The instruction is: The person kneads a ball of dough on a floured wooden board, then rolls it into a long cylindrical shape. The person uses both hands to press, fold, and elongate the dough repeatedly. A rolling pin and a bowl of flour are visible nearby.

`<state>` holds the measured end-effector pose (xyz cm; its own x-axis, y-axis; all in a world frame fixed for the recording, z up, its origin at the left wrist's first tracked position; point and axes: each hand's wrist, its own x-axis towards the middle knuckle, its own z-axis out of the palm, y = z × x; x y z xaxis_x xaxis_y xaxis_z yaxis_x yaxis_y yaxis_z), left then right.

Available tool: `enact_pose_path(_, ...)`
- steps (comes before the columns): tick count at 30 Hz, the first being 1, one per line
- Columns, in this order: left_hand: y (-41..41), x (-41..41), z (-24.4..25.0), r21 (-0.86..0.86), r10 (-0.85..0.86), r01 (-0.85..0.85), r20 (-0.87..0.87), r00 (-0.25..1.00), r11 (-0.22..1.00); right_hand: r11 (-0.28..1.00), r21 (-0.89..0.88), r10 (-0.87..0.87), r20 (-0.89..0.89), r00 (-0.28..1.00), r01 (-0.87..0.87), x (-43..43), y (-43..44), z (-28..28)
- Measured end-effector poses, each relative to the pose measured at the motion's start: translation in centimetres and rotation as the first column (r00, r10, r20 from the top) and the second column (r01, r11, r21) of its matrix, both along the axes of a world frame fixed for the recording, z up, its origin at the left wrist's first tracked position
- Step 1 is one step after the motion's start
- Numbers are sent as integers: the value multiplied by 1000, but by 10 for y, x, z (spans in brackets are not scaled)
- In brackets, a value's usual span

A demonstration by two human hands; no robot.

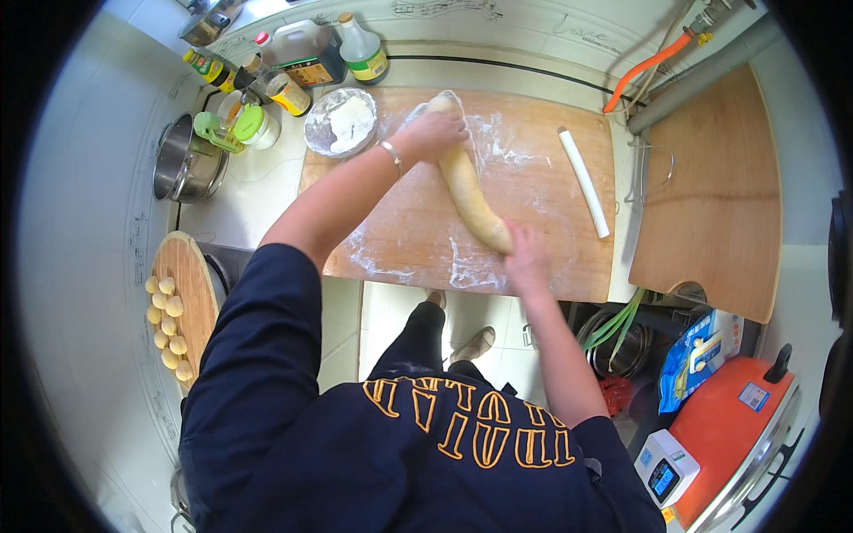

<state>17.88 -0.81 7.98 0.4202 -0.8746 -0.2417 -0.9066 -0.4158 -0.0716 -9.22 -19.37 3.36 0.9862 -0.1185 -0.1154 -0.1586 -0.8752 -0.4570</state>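
A long, thick roll of yellowish dough [466, 190] lies aslant on a floured wooden board [393, 220], bending towards the lower right. Its upper part is in my left hand [440, 135], whose fingers curl over the dough; a bracelet circles that wrist. At the lower end my right hand [526, 256], somewhat blurred, grips the dough's tip. Thin clear plastic film [460, 100] shows around the far end, past my left hand. A bowl of white flour [341, 123] stands at the board's upper left. On the board's right side lies a white rolling pin [584, 183].
Bottles [363, 53] and jars [256, 126] line the counter's back left, near steel pots [190, 160]. Several dough balls [174, 306] rest on a round wooden board [196, 280] at the left. An orange hose [650, 66] and a large wooden panel [710, 193] are at the right.
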Motion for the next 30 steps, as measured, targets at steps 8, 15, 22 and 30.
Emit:
enact_pose_path(8,84,-140,-20,-270,462,-457,-51,886,847,973,-194,170,231,958,-126,39,-50,5)
enact_pose_path(15,23,-145,-37,-536,522,-513,-151,840,671,884,-103,461,354,814,-456,101,28,6)
enact_pose_path(22,71,-147,-54,-436,106,-68,62,992,897,727,-310,684,402,609,-612,86,12,-9)
enact_pose_path(30,48,-143,-50,-506,251,-223,-13,968,833,920,-142,388,456,801,-364,88,44,-22)
